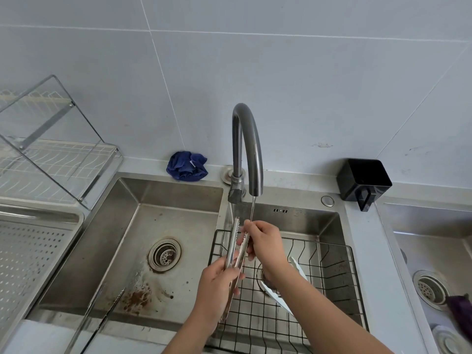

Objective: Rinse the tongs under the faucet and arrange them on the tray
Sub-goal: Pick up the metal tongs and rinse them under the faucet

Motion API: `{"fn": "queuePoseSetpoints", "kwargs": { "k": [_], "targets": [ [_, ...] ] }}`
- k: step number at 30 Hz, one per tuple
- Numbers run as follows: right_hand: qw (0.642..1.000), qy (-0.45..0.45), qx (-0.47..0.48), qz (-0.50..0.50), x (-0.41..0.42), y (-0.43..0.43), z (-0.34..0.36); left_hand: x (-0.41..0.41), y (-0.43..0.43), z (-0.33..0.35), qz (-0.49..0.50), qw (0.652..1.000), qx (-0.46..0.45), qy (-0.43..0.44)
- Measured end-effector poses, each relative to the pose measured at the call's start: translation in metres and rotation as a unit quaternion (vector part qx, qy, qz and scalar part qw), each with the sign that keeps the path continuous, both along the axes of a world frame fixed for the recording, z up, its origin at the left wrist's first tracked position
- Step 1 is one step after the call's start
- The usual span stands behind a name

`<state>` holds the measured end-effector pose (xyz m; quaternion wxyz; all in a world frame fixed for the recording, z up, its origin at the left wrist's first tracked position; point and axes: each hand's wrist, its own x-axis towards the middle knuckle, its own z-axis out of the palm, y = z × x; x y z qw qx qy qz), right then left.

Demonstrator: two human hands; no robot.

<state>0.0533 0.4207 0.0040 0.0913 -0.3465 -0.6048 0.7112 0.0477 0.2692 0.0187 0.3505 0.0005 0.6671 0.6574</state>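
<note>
1. Taking the double sink point(178, 195) first: you are working over its right basin, where a black wire basket point(332, 264) sits. The left basin shows rust-coloured stains near its drain. A long thin metal piece point(102, 318), perhaps another pair of tongs, lies across its front corner.
2. The perforated steel tray point(30, 256) sits at the far left, just beside the left basin and well apart from your hands.
3. The faucet point(251, 139) arches over the divider between the basins. A thin stream of water point(252, 208) falls from its spout onto the fingers of your right hand.
4. Your left hand point(217, 290) is curled firmly round the lower, handle end of the tongs. Your right hand point(265, 244) pinches one arm near its tip, just where the water lands.
5. The metal tongs point(233, 241) stand nearly upright, tips towards the spout, above the left edge of the basket. Their two arms sit slightly apart at the top.
6. By my reading, you are in the rinse step and nothing of this pair has reached the tray yet.
7. The next move probably calls for turning the tongs so the other scalloped tip also meets the stream. Then free your right hand, carry the pair leftward across the left basin and lay it flat on the tray.
8. Wet steel is likely to slip, so keep the left-hand hold firm during the carry.
</note>
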Motion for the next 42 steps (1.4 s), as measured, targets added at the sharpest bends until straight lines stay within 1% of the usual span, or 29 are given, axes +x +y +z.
{"fn": "queuePoseSetpoints", "kwargs": {
  "k": [3, 5, 8, 10, 14, 16, 18, 20, 22, 23, 26, 28, 30, 33, 36, 39, 40, 42],
  "targets": [
    [0.998, 0.018, -0.042, 0.035, 0.001, -0.008, -0.002, -0.004, 0.004, -0.001, 0.012, 1.000, 0.006, -0.002],
    [0.997, 0.022, -0.046, 0.058, 0.003, -0.011, -0.001, -0.008, 0.004, -0.001, 0.024, 0.999, 0.026, -0.006],
    [1.000, 0.012, -0.003, 0.019, -0.003, -0.002, 0.006, -0.010, 0.007, -0.003, 0.030, 0.998, 0.049, -0.014],
    [1.000, 0.013, 0.011, 0.006, -0.005, -0.002, 0.009, -0.011, 0.010, -0.005, 0.037, 0.998, 0.048, -0.012],
    [0.999, 0.011, -0.003, 0.051, 0.002, -0.015, 0.005, -0.017, 0.016, -0.005, 0.046, 0.997, 0.055, 0.002],
    [0.997, 0.001, 0.019, 0.072, 0.004, -0.012, 0.006, -0.019, 0.016, -0.006, 0.044, 0.997, 0.058, 0.009],
    [0.996, -0.006, 0.072, 0.046, -0.002, -0.002, 0.009, -0.018, 0.017, -0.010, 0.039, 0.998, 0.058, 0.008],
    [0.996, 0.010, 0.084, -0.001, -0.008, 0.006, 0.014, -0.016, 0.018, -0.013, 0.041, 0.997, 0.061, 0.001],
    [0.998, 0.049, 0.041, -0.016, -0.008, 0.006, 0.015, -0.018, 0.020, -0.013, 0.048, 0.997, 0.058, 0.005],
    [0.998, 0.060, 0.013, 0.001, -0.007, 0.003, 0.013, -0.020, 0.021, -0.012, 0.052, 0.997, 0.057, 0.008],
    [0.992, 0.066, -0.060, 0.093, 0.003, -0.010, 0.005, -0.026, 0.023, -0.013, 0.077, 0.995, 0.058, 0.013],
    [0.992, 0.049, -0.043, 0.111, 0.000, -0.009, 0.008, -0.027, 0.023, -0.016, 0.086, 0.995, 0.051, 0.020],
    [0.996, 0.039, -0.009, 0.083, -0.010, -0.002, 0.015, -0.026, 0.024, -0.018, 0.083, 0.995, 0.045, 0.029],
    [0.997, 0.064, 0.017, 0.043, -0.018, 0.003, 0.022, -0.025, 0.030, -0.016, 0.066, 0.995, 0.050, 0.047],
    [0.995, 0.059, 0.047, 0.068, -0.004, -0.005, 0.011, -0.029, 0.036, -0.009, 0.061, 0.995, 0.063, 0.037],
    [0.991, 0.049, 0.030, 0.121, 0.006, -0.008, 0.011, -0.028, 0.040, -0.007, 0.048, 0.995, 0.084, 0.006],
    [0.991, 0.054, 0.032, 0.117, 0.004, -0.004, 0.015, -0.026, 0.039, -0.007, 0.043, 0.995, 0.094, 0.001],
    [0.994, 0.077, 0.024, 0.067, -0.002, 0.007, 0.024, -0.021, 0.040, -0.009, 0.034, 0.993, 0.111, -0.010]
  ]
}}
